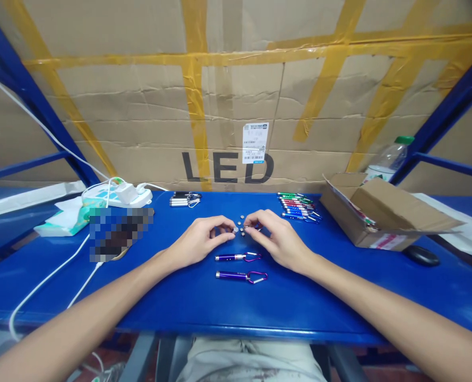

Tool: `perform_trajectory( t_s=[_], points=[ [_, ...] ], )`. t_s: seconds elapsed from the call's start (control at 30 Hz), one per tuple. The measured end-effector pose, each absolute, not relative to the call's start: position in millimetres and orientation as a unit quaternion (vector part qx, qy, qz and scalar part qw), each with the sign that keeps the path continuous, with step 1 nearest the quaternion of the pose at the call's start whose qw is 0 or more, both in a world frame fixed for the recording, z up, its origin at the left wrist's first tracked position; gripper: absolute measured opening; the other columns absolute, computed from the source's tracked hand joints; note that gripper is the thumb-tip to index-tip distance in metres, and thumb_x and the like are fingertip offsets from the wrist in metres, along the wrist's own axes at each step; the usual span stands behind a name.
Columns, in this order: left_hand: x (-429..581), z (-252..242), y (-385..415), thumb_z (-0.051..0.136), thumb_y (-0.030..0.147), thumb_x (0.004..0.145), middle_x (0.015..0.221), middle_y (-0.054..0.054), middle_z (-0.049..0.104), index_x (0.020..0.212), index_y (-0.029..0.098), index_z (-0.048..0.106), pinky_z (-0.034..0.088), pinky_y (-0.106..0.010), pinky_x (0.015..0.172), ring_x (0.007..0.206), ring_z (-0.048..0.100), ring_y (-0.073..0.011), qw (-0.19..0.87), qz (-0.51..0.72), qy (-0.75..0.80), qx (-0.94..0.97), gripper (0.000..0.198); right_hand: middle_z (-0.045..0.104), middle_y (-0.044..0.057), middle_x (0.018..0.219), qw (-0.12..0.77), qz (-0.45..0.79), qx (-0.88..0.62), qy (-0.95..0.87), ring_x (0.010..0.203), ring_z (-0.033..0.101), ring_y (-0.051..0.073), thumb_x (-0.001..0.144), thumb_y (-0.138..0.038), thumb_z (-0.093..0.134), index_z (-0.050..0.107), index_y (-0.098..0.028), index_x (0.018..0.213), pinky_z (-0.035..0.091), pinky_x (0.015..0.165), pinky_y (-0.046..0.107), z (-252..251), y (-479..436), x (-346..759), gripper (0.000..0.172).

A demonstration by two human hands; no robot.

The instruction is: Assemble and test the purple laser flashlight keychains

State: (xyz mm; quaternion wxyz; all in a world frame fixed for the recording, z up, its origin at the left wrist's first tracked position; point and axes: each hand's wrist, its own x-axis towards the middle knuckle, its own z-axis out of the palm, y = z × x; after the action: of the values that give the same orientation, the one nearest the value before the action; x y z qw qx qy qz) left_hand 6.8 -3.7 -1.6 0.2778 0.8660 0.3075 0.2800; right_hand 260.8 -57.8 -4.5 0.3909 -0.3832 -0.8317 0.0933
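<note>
My left hand (203, 237) pinches a small round silvery button cell (235, 230) between thumb and fingertips. Opposite it, my right hand (275, 236) has thumb and forefinger pressed together; what they hold, if anything, is too small to make out. Several more button cells (242, 217) lie on the blue table between the two hands. Just in front of the hands rest two purple keychain flashlights, a nearer one (231, 276) and a farther one (230, 258), each with a carabiner clip pointing right.
Black and silver flashlights (183, 199) lie at the back, with green, red and blue ones (297, 206) farther right. An open cardboard box (379, 212), a mouse (421, 255) and a bottle (387, 159) stand right. Left are a power strip (140, 197), tissue pack (66, 218) and cables.
</note>
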Motion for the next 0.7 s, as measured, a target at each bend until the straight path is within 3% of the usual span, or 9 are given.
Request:
perform_trajectory(
  t_s=[0.33,0.7],
  points=[
    [8.5,0.0,-7.3,0.067,0.040,0.105,0.107,-0.003,0.076,0.118,0.023,0.075,0.052,-0.027,0.076,0.088,0.069,-0.0167,0.251,0.282,0.266,0.887,0.023,0.074,0.004,0.103,0.415,0.158,-0.370,-0.816,0.096,0.064,0.022,0.106,-0.032,0.067,0.067,-0.024,0.104,0.052,0.086,0.037,-2.0,-62.8,255.7,0.008],
    [12.2,0.4,-10.4,0.067,0.041,0.105,0.101,-0.003,0.074,0.116,0.022,0.074,0.051,-0.027,0.076,0.085,0.066,-0.0159,0.255,0.292,0.249,0.887,0.023,0.075,0.007,0.106,0.424,0.089,-0.362,-0.826,0.099,0.065,0.024,0.111,-0.031,0.057,0.068,-0.025,0.111,0.052,0.090,0.040,1.4,-67.9,254.3,0.013]
  ],
)
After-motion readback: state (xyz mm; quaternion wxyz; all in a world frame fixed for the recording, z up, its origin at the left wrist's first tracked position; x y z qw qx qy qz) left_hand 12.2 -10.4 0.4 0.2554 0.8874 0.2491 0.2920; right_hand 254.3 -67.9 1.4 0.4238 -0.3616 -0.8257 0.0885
